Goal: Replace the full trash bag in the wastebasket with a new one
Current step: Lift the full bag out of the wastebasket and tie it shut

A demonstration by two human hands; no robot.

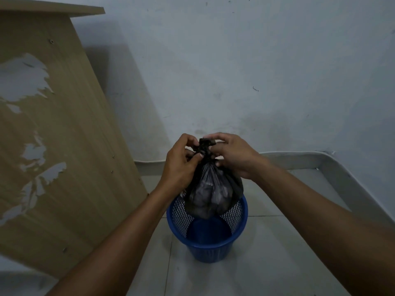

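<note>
Pinching the gathered neck of the black trash bag [210,191], your left hand [180,165] and right hand [232,155] are both closed on its bunched top. You hold the full bag raised, its bottom hanging inside the rim of the blue mesh wastebasket [206,244], which stands on the tiled floor [277,253] beside a wooden panel [64,135].

Dim bluish indoor light, soft shadow on wall [235,60], wide-angle bending at edges, slightly soft focus
</note>
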